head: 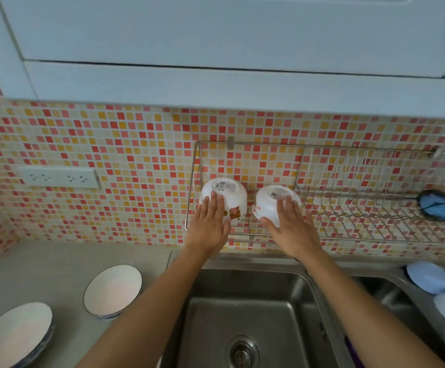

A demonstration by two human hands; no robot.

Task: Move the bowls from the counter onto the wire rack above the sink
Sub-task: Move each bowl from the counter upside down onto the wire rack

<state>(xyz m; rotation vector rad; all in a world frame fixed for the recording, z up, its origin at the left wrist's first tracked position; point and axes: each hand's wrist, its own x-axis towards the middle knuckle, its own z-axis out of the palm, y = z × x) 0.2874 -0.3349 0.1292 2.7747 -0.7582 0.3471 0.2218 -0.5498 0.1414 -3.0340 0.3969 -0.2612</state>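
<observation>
Two white bowls sit upside down at the left end of the wire rack [348,227] above the sink. The left bowl [230,193] has a bear picture on its side, and my left hand [210,221] lies over it with the fingers spread on its wall. My right hand [293,224] holds the right bowl [267,204], fingers on top and thumb at its lower rim. Whether either bowl rests fully on the wires I cannot tell. A blue-rimmed white bowl [112,289] and a stack of white dishes [14,335] stand on the counter at the lower left.
The steel sink [253,314] with its drain lies straight below my arms. A blue brush [436,205] hangs at the rack's right end. Pale blue lids [428,277] lean at the sink's right edge. A wall socket [59,177] sits left, and cabinets hang overhead.
</observation>
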